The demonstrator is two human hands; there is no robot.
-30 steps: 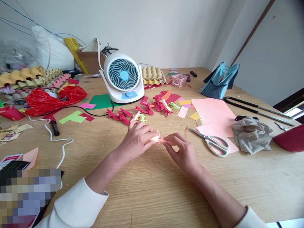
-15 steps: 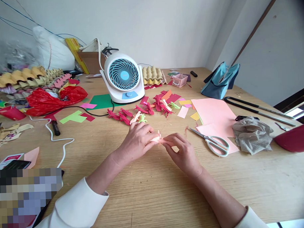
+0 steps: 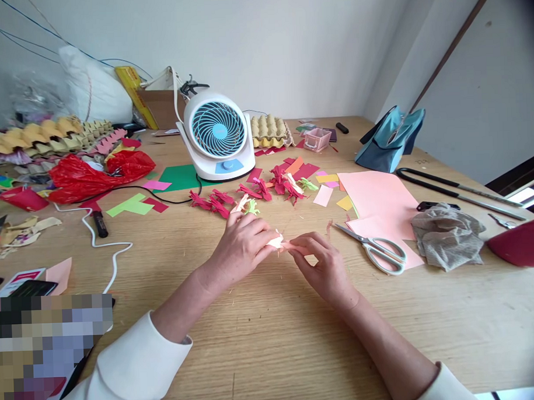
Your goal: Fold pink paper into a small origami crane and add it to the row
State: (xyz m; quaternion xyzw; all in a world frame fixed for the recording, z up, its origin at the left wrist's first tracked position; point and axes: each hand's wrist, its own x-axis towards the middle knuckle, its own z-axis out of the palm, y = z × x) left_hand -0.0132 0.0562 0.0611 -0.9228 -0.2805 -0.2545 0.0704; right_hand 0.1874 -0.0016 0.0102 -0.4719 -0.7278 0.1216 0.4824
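Between my two hands, above the middle of the wooden table, is a small pale pink paper piece with a fringed or curled end. My left hand pinches its left side with thumb and fingers. On the right, my right hand holds its narrow, twisted-looking end between thumb and forefinger. Just beyond my left hand lie crimson paper pieces with cut, curled ends, along with a light green one. White-handled scissors rest to the right of my right hand, partly on pink paper.
A white fan stands behind the paper pieces. Crumpled grey cloth, a blue bag and a dark red object are at the right. Leftward are a red plastic bag, egg trays, a marker and a white cable.
The view has shifted slightly, so the things at the right appear a little further right. Both hands keep their hold on the pale pink paper, with barely any movement.
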